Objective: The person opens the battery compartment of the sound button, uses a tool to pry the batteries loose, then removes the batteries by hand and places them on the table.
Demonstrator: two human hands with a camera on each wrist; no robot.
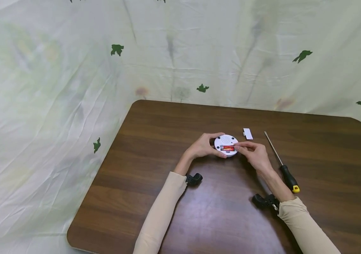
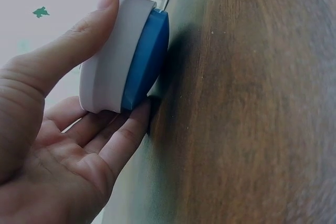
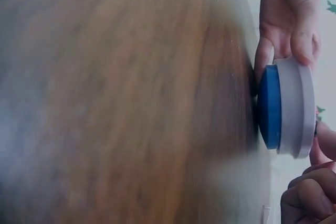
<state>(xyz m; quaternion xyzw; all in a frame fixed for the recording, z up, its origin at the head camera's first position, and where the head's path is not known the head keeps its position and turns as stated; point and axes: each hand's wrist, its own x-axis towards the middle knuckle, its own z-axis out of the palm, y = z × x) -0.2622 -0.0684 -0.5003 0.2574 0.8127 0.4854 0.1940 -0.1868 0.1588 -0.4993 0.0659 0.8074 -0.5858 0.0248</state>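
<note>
A round white device [image 1: 226, 140] lies face down on the table, its grille and battery compartment turned up. Its underside is a blue dome [image 2: 147, 59], seen in both wrist views. My left hand [image 1: 202, 145] grips the device's left side, thumb on the near rim and fingers around the far side. Red batteries [image 1: 227, 148] lie in the compartment. At their right end, my right hand [image 1: 256, 155] pinches a battery with thumb and index finger; the fingertips partly hide it. The small white battery cover [image 1: 248, 133] lies apart, behind the right hand.
A screwdriver [image 1: 288, 177] with a black and yellow handle lies right of the right hand, its shaft pointing to the back. The brown wooden table [image 1: 174, 120] ends at the back against a pale curtain [image 1: 231, 53] with green leaf shapes.
</note>
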